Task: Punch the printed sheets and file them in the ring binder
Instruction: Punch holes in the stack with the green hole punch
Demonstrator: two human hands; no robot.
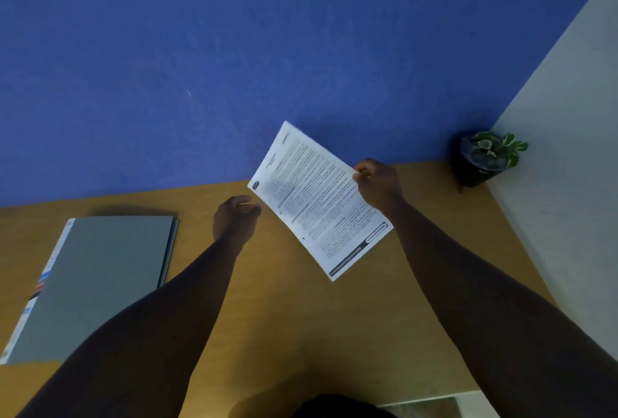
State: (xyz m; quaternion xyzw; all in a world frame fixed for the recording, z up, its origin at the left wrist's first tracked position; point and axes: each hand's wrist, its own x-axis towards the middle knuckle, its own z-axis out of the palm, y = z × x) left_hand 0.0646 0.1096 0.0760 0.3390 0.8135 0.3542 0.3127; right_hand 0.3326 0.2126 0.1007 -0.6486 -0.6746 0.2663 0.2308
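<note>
My right hand (378,185) pinches the right edge of the printed sheets (317,200) and holds them tilted in the air above the wooden desk (301,317). My left hand (235,217) hovers just left of the sheets with loosely curled fingers, holding nothing and not touching the paper. A grey ring binder (100,277) lies closed and flat on the desk at the left, its labelled spine toward the left edge. No hole punch is in view.
A small potted plant (485,158) in a dark pot stands at the desk's far right corner. A blue partition wall (267,49) rises behind the desk, and a pale wall (568,183) bounds it on the right.
</note>
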